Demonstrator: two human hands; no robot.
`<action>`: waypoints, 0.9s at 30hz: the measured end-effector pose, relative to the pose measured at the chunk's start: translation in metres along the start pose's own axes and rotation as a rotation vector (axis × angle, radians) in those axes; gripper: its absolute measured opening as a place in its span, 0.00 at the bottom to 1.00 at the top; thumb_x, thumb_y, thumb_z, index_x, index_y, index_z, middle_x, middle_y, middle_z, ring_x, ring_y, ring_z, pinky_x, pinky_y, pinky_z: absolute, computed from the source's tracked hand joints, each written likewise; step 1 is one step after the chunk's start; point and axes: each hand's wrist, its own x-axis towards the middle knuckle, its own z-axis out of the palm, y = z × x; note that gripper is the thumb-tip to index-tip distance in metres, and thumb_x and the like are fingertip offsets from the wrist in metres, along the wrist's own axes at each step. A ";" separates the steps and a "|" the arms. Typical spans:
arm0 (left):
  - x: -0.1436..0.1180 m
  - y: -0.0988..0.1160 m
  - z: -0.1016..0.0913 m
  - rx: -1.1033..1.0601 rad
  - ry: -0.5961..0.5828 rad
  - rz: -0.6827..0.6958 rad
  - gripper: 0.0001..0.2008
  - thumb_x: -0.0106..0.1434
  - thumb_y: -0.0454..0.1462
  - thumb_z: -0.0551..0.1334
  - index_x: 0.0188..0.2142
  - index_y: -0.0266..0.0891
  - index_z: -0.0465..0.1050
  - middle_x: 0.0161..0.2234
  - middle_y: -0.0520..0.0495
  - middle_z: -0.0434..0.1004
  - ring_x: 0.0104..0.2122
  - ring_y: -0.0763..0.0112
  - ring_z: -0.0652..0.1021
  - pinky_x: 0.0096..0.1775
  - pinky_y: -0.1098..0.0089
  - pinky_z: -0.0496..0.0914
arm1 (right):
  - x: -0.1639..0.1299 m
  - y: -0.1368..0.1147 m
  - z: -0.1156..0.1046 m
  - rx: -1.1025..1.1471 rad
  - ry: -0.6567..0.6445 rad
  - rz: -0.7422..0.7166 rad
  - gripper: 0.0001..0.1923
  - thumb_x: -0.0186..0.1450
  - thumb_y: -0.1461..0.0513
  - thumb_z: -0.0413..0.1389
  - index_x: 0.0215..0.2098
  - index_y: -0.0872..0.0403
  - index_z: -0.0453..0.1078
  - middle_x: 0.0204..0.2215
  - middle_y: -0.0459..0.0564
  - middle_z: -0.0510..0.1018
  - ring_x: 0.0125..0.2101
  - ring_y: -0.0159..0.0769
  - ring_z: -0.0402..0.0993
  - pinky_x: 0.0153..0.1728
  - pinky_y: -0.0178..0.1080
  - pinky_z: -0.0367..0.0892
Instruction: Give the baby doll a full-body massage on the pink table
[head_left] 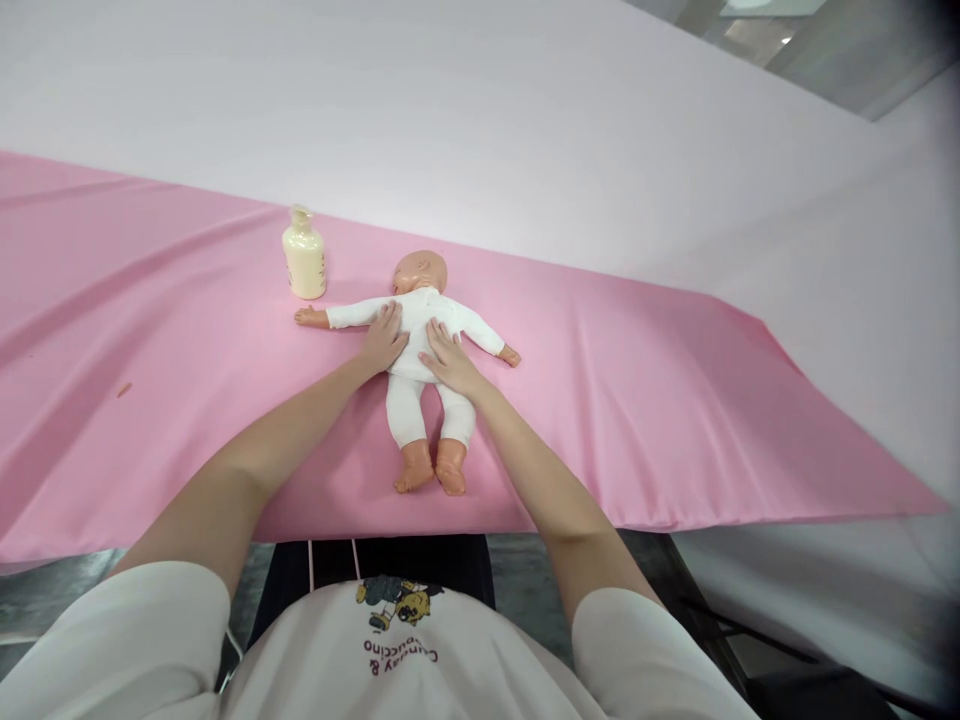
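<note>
A baby doll in a white top and white trousers lies on a pink cloth. Its head is at the far end with the face turned to the left, its arms are spread out, and its bare feet point towards me. My left hand rests flat on the left side of the doll's torso, fingers stretched out. On the right side of the torso lies my right hand, also flat with its fingers extended. Neither hand grips anything.
A cream pump bottle stands upright beyond the doll's outstretched hand at the left. Further left, a small brownish strip lies on the cloth. Behind the cloth rises a white surface. The cloth's front edge runs just before my body.
</note>
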 end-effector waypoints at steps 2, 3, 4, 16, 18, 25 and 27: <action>0.000 0.001 0.000 0.046 -0.027 0.009 0.36 0.71 0.46 0.49 0.71 0.28 0.46 0.73 0.32 0.41 0.73 0.48 0.43 0.71 0.47 0.40 | 0.010 0.005 -0.009 0.004 -0.033 -0.087 0.47 0.70 0.39 0.37 0.75 0.62 0.38 0.75 0.57 0.37 0.75 0.47 0.28 0.72 0.54 0.28; 0.000 0.001 -0.001 0.064 -0.038 0.015 0.35 0.71 0.45 0.48 0.71 0.27 0.45 0.73 0.31 0.41 0.73 0.48 0.43 0.71 0.47 0.41 | 0.016 0.006 -0.013 -0.007 -0.037 -0.119 0.47 0.70 0.39 0.37 0.75 0.61 0.38 0.75 0.56 0.37 0.75 0.46 0.28 0.72 0.54 0.28; 0.001 0.001 -0.001 0.074 -0.045 0.021 0.35 0.72 0.45 0.48 0.71 0.26 0.45 0.73 0.30 0.41 0.73 0.48 0.42 0.71 0.47 0.42 | 0.022 0.006 -0.016 -0.024 -0.039 -0.142 0.46 0.71 0.39 0.37 0.75 0.60 0.38 0.75 0.56 0.38 0.75 0.46 0.29 0.72 0.54 0.28; -0.004 0.008 -0.006 0.089 -0.020 0.011 0.34 0.72 0.48 0.46 0.70 0.29 0.49 0.72 0.31 0.46 0.73 0.51 0.47 0.70 0.47 0.47 | 0.059 0.002 -0.006 -0.104 0.097 0.053 0.44 0.72 0.43 0.38 0.75 0.59 0.34 0.75 0.54 0.34 0.75 0.48 0.28 0.72 0.57 0.34; -0.005 0.010 -0.007 0.074 -0.013 -0.008 0.34 0.72 0.48 0.47 0.71 0.31 0.50 0.73 0.33 0.46 0.73 0.50 0.48 0.70 0.47 0.48 | 0.057 0.005 -0.005 -0.064 0.109 0.140 0.45 0.71 0.42 0.38 0.75 0.59 0.31 0.75 0.55 0.31 0.74 0.51 0.26 0.71 0.61 0.33; -0.007 0.015 -0.007 0.084 0.032 -0.084 0.34 0.71 0.48 0.51 0.71 0.34 0.51 0.73 0.35 0.45 0.73 0.48 0.47 0.70 0.47 0.45 | 0.048 0.002 0.000 -0.004 0.160 0.319 0.47 0.71 0.42 0.37 0.74 0.69 0.31 0.74 0.65 0.31 0.74 0.56 0.27 0.71 0.61 0.36; -0.008 0.016 -0.007 0.092 0.045 -0.115 0.34 0.71 0.48 0.52 0.71 0.35 0.51 0.73 0.35 0.43 0.73 0.47 0.47 0.70 0.45 0.45 | 0.044 0.002 0.003 -0.013 0.172 0.328 0.49 0.71 0.41 0.37 0.73 0.71 0.31 0.74 0.68 0.32 0.74 0.57 0.28 0.71 0.60 0.37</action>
